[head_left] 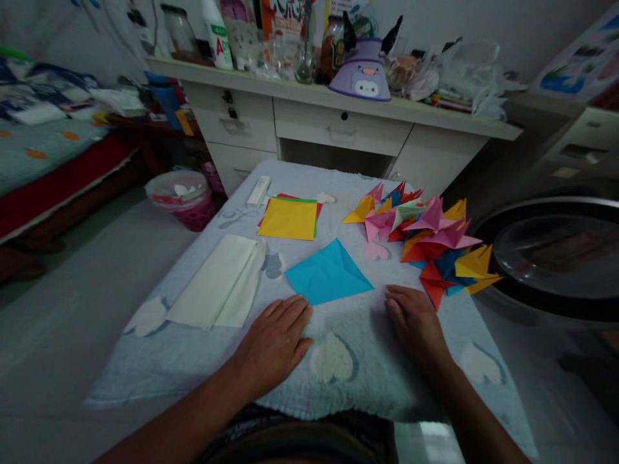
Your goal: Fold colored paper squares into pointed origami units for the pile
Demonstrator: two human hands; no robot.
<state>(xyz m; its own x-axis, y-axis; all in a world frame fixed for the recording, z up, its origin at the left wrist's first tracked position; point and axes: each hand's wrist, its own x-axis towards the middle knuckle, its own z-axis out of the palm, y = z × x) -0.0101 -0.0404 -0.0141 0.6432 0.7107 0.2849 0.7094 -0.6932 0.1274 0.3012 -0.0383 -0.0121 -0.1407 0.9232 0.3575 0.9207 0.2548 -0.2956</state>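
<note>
A blue sheet of origami paper (331, 274), folded and creased, lies on the cloth-covered table in front of me. My left hand (278, 341) rests flat with fingers stretched out, its fingertips at the paper's near left edge. To the paper's right, my right hand (416, 322) lies on the cloth, apart from the sheet, with its fingers loosely extended and nothing visible in them. Beyond the blue sheet is a stack of colored paper (289, 218), yellow on top with red and green edges showing. Many-colored folded paper cranes (430, 232) are heaped at the right.
A folded white cloth or tissue (215, 280) lies at the left, with a small white box (258, 191) behind it. The tablecloth (333, 380) has heart patterns. A cluttered desk (338, 122) stands beyond, a trash bin (186, 200) left, a washing machine (556, 251) right.
</note>
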